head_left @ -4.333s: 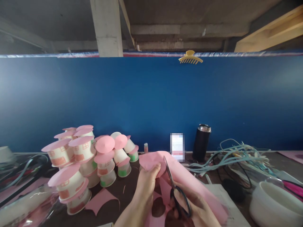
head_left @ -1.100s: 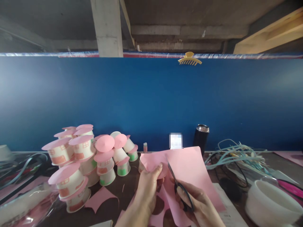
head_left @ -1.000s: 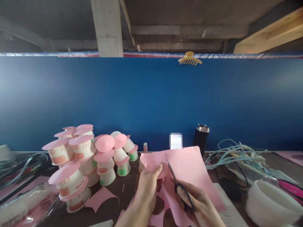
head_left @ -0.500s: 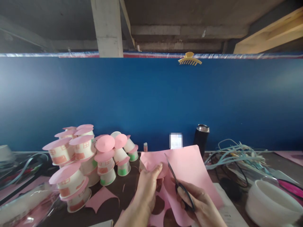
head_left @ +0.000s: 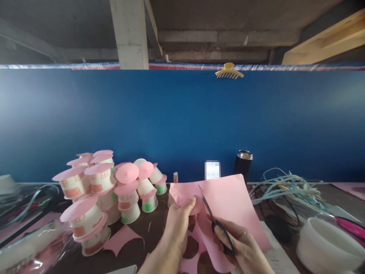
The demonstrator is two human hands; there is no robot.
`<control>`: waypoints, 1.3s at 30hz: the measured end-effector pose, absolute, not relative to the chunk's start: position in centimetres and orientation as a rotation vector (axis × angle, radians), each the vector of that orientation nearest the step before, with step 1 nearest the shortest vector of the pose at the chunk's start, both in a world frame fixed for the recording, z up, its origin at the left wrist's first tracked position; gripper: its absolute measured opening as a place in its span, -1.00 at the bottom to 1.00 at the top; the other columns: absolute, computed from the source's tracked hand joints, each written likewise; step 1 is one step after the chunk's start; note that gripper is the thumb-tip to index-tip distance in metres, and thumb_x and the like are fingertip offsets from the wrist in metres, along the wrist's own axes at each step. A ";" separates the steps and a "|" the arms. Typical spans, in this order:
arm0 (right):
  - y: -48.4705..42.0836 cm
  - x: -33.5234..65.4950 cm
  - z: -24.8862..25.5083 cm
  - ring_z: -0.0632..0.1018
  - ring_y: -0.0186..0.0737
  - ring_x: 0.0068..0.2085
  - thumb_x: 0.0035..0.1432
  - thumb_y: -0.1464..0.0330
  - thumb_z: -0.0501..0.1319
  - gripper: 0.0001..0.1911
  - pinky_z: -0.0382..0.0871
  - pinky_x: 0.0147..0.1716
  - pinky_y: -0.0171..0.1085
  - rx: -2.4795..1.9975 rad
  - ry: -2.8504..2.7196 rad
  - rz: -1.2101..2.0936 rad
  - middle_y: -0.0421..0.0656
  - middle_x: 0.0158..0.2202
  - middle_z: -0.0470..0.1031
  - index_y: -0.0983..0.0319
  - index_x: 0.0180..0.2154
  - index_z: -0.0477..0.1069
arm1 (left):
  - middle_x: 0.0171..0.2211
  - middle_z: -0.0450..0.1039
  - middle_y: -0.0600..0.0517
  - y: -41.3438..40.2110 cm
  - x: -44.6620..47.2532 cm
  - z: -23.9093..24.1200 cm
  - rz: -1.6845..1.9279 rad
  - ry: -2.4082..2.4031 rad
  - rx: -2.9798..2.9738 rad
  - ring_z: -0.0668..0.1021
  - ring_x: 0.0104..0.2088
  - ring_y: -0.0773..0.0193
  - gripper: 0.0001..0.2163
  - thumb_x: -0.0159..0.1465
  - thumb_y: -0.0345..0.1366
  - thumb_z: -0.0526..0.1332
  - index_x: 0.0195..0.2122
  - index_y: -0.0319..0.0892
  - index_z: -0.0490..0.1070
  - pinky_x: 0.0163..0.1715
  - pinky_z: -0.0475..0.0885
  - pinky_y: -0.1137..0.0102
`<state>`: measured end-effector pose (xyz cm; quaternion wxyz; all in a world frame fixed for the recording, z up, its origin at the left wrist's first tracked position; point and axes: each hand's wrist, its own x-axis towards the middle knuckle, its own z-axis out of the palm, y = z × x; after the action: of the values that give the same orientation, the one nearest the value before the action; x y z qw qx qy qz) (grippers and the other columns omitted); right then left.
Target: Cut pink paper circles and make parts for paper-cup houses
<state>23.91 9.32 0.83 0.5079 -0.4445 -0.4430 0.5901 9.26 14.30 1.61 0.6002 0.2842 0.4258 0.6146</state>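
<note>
My left hand point(head_left: 179, 222) pinches a sheet of pink paper point(head_left: 228, 201) near its left side, thumb on top and fingers underneath. My right hand point(head_left: 238, 243) has its fingers through the dark handles of a pair of scissors point(head_left: 209, 209). The blades point up and to the left, set into the sheet just right of my left thumb. A curved cut edge runs down from the blades, and the paper's lower part bends towards me. Below my hands lies pink scrap paper point(head_left: 199, 253) with round holes cut in it.
To the left stand stacked paper cups point(head_left: 98, 182) with pink paper cone tops and drawn windows. A pink offcut point(head_left: 124, 239) lies before them. Behind the sheet is a black bottle point(head_left: 243, 167). On the right are tangled pale-blue straps point(head_left: 296, 190) and a white bowl point(head_left: 325, 243).
The right side of the pink sheet has shifted slightly right and up. My hands and the scissors hold almost the same position.
</note>
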 end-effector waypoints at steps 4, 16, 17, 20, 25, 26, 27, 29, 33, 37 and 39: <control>9.2 23.8 1.1 0.09 -0.46 -0.54 -0.15 0.07 0.48 -0.59 -0.12 -0.60 -0.41 -1.073 -1.064 1.404 -0.31 -0.59 0.15 0.29 -0.52 0.51 | -0.47 0.55 -0.05 14.4 9.1 1.6 1.422 1.007 0.674 0.54 -0.52 0.27 -0.68 0.02 -0.22 0.45 -0.30 -0.34 0.51 -0.51 0.44 0.44; 9.6 24.2 0.3 0.16 -0.44 -0.53 -0.21 0.03 0.49 -0.43 -0.09 -0.58 -0.42 -1.152 -1.034 1.394 -0.28 -0.58 0.23 0.27 -0.19 0.65 | -0.43 0.57 -0.06 14.8 8.7 0.8 1.426 0.982 0.731 0.58 -0.45 0.19 -0.60 0.00 -0.13 0.46 -0.24 -0.31 0.53 -0.45 0.45 0.39; 9.6 24.3 0.2 0.16 -0.44 -0.53 -0.21 0.03 0.49 -0.41 -0.08 -0.58 -0.42 -1.157 -1.027 1.395 -0.27 -0.58 0.24 0.26 -0.18 0.65 | -0.43 0.57 -0.06 14.9 8.7 0.6 1.421 0.982 0.741 0.58 -0.45 0.19 -0.61 0.03 -0.13 0.45 -0.22 -0.32 0.53 -0.45 0.45 0.38; 9.7 24.4 -0.2 0.17 -0.44 -0.54 -0.21 0.03 0.49 -0.40 -0.09 -0.59 -0.42 -1.180 -1.036 1.399 -0.27 -0.59 0.30 0.22 -0.13 0.64 | -0.37 0.58 -0.11 15.1 8.5 0.3 1.410 0.982 0.765 0.60 -0.40 0.15 -0.61 0.07 -0.14 0.43 -0.19 -0.34 0.52 -0.40 0.49 0.34; 9.8 24.5 -0.3 0.27 -0.38 -0.50 -0.22 0.02 0.49 -0.39 0.06 -0.55 -0.41 -1.168 -1.039 1.407 -0.23 -0.54 0.41 0.18 -0.12 0.64 | -0.27 0.61 -0.16 15.2 8.3 0.2 1.405 0.996 0.806 0.63 -0.25 0.03 -0.59 0.07 -0.13 0.43 -0.14 -0.32 0.53 -0.24 0.52 0.27; 9.8 24.5 -0.1 0.29 -0.37 -0.49 -0.22 0.02 0.49 -0.39 0.07 -0.55 -0.42 -1.171 -1.034 1.411 -0.23 -0.54 0.43 0.18 -0.12 0.64 | -0.29 0.61 -0.16 15.2 8.2 0.3 1.401 1.004 0.809 0.63 -0.25 0.01 -0.59 0.07 -0.12 0.43 -0.15 -0.32 0.54 -0.24 0.52 0.27; 9.7 24.6 0.0 0.29 -0.38 -0.49 -0.22 0.03 0.50 -0.39 0.07 -0.55 -0.42 -1.176 -1.034 1.419 -0.23 -0.54 0.44 0.19 -0.12 0.64 | -0.31 0.61 -0.16 15.2 8.2 0.3 1.400 1.013 0.814 0.64 -0.25 0.00 -0.59 0.06 -0.12 0.43 -0.17 -0.32 0.55 -0.25 0.52 0.27; 9.6 24.7 0.4 0.30 -0.38 -0.50 -0.20 0.04 0.50 -0.39 0.10 -0.55 -0.42 -1.168 -1.044 1.436 -0.24 -0.54 0.44 0.18 -0.10 0.63 | -0.35 0.62 -0.15 15.2 8.1 0.4 1.395 1.052 0.845 0.64 -0.24 -0.02 -0.60 0.05 -0.12 0.43 -0.18 -0.31 0.56 -0.26 0.52 0.27; 9.6 25.0 0.6 0.38 -0.35 -0.43 -0.15 0.05 0.48 -0.43 0.24 -0.44 -0.42 -1.140 -1.045 1.445 -0.25 -0.49 0.50 0.13 -0.07 0.61 | -0.41 0.62 -0.13 15.6 7.9 0.5 1.372 1.130 0.932 0.65 -0.25 -0.08 -0.58 -0.02 -0.15 0.47 -0.19 -0.31 0.57 -0.26 0.51 0.24; 9.7 25.5 0.5 0.44 -0.25 -0.31 -0.10 0.06 0.45 -0.45 0.31 -0.30 -0.36 -1.137 -1.115 1.420 -0.21 -0.36 0.58 0.12 -0.05 0.60 | -0.36 0.64 -0.15 15.8 7.8 0.6 1.344 1.132 0.970 0.63 -0.20 -0.13 -0.54 -0.05 -0.12 0.47 -0.19 -0.33 0.58 -0.22 0.50 0.23; 9.9 25.6 0.4 0.43 -0.23 -0.33 -0.06 0.05 0.43 -0.45 0.30 -0.33 -0.34 -1.156 -1.160 1.388 -0.21 -0.39 0.57 0.12 -0.03 0.59 | -0.33 0.64 -0.17 15.7 7.8 0.6 1.323 1.133 0.991 0.63 -0.18 -0.14 -0.52 -0.05 -0.09 0.47 -0.17 -0.34 0.57 -0.21 0.50 0.22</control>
<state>25.63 9.89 0.42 0.4772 -0.4732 -0.4749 0.5681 7.76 15.71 0.60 0.5384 0.4167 0.4765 0.5563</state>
